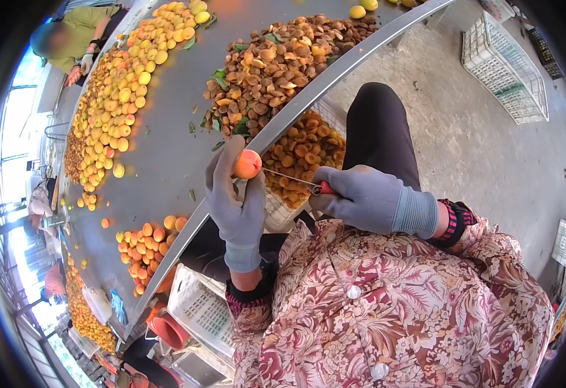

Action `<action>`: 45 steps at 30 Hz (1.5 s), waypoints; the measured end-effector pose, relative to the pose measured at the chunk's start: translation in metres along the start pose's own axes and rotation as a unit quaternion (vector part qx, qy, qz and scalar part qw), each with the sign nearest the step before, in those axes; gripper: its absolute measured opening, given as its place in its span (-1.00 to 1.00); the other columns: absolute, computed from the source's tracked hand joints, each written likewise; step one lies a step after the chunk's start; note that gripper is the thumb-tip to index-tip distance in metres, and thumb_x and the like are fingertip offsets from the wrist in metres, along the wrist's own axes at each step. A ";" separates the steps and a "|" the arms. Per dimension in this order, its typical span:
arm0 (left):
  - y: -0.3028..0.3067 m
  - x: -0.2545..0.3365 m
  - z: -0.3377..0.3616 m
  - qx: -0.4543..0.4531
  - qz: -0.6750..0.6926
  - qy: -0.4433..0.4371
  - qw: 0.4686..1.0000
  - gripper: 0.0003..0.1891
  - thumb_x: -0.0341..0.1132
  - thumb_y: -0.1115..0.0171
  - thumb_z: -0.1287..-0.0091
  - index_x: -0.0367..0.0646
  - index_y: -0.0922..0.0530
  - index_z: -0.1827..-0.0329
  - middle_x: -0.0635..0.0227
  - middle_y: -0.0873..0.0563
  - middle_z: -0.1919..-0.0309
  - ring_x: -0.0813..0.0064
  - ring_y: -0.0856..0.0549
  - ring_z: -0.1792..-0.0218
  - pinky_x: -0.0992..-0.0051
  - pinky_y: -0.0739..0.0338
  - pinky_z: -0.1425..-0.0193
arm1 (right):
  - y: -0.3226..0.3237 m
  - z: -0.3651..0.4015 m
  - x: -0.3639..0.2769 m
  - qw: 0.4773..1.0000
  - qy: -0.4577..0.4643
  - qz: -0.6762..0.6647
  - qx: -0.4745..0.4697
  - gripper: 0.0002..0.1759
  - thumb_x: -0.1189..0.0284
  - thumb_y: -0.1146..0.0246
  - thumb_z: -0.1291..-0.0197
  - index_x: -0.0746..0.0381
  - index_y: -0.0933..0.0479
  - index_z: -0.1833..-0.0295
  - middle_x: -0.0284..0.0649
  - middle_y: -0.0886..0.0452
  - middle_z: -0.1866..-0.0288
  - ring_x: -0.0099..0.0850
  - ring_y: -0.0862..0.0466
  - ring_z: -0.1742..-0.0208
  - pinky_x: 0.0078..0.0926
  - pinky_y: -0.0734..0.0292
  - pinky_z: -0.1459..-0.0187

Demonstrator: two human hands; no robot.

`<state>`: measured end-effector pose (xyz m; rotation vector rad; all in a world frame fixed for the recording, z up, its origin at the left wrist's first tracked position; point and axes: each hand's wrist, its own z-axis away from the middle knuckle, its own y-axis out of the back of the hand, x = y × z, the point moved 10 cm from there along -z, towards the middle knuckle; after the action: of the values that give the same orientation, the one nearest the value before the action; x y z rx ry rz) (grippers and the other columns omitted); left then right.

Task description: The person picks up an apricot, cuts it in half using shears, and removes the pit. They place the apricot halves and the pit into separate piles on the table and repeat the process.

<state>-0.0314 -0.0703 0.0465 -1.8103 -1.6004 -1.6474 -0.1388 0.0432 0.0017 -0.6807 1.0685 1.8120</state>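
Note:
My left hand (236, 210), in a grey glove, holds an orange-red apricot (248, 165) between thumb and fingers, above the metal table's edge. My right hand (370, 199), gloved alike, is wrapped round the red handle of a thin-bladed knife (322, 188). Its narrow metal blade points left, and the tip is right at the apricot's side. Below the blade, a crate of pitted apricot halves (304, 154) stands between my knees. Nearest my left hand on the table are a heap of brown apricot pits (276, 71) and a small group of whole apricots (148, 249).
A long pile of yellow apricots (124, 97) runs along the far side of the metal table (166, 139). Another person (79, 39) is at the upper left. White plastic crates stand on the floor at right (504, 68) and beside me (199, 307), near a red bucket (168, 330).

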 end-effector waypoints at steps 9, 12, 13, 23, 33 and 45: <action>-0.009 -0.032 0.008 0.017 0.191 0.086 0.978 -0.51 -0.52 -0.33 -0.12 -0.30 -0.41 -0.15 0.22 -0.56 -0.01 0.41 -0.62 0.08 0.46 -0.55 -0.03 | 0.002 -0.004 -0.006 0.999 0.001 0.042 0.015 -0.60 0.11 -0.02 -0.29 0.27 -0.37 0.09 0.07 -0.58 0.32 0.00 -0.59 0.18 -0.14 -0.47 0.12; -0.016 -0.033 0.010 0.013 0.321 0.094 0.942 -0.53 -0.47 -0.30 -0.17 -0.31 -0.39 -0.15 0.17 -0.58 0.02 0.39 -0.65 0.14 0.43 -0.58 0.01 | 0.000 -0.005 -0.010 0.999 -0.002 0.046 0.001 -0.61 0.13 -0.01 -0.28 0.27 -0.37 0.10 0.07 -0.58 0.33 0.00 -0.60 0.18 -0.14 -0.48 0.12; -0.020 -0.032 0.010 0.007 0.411 0.102 0.906 -0.54 -0.46 -0.27 -0.20 -0.30 -0.37 -0.16 0.14 -0.59 0.04 0.37 -0.66 0.16 0.42 -0.59 0.03 | 0.000 -0.006 -0.011 0.999 0.005 0.043 0.010 -0.61 0.13 -0.01 -0.28 0.27 -0.37 0.10 0.07 -0.58 0.34 0.00 -0.60 0.17 -0.14 -0.48 0.12; -0.069 -0.037 0.021 -0.041 0.693 0.210 0.688 -0.52 -0.06 0.07 -0.44 -0.16 -0.27 -0.31 0.12 -0.63 0.06 0.22 -0.61 -0.02 0.21 -0.48 -0.15 | -0.006 -0.024 -0.012 0.998 -0.014 0.044 0.037 -0.57 0.10 0.01 -0.30 0.30 -0.32 0.09 0.07 -0.59 0.25 -0.03 -0.61 0.14 -0.16 -0.50 0.10; -0.080 -0.054 0.029 -0.034 0.677 0.262 0.686 -0.37 0.11 0.13 -0.42 -0.23 -0.25 -0.33 0.21 -0.62 0.01 0.25 -0.53 -0.10 0.14 -0.31 -0.30 | -0.015 -0.040 0.002 0.997 -0.018 0.057 0.059 -0.56 0.10 -0.02 -0.29 0.31 -0.32 0.09 0.07 -0.58 0.28 -0.02 -0.62 0.18 -0.14 -0.50 0.11; -0.077 -0.056 0.030 -0.070 0.574 0.267 0.771 -0.44 0.07 0.23 -0.46 -0.30 -0.35 -0.16 0.04 -0.62 0.03 0.19 -0.54 -0.11 0.27 -0.40 -0.23 | -0.017 -0.045 0.004 0.990 0.040 0.083 0.110 -0.61 0.16 -0.09 -0.23 0.31 -0.32 0.13 0.06 -0.59 0.35 -0.01 -0.62 0.23 -0.14 -0.51 0.17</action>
<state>-0.0631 -0.0491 -0.0458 -1.5555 0.0048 -1.3781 -0.1244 0.0095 -0.0291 -0.5487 1.3897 1.7825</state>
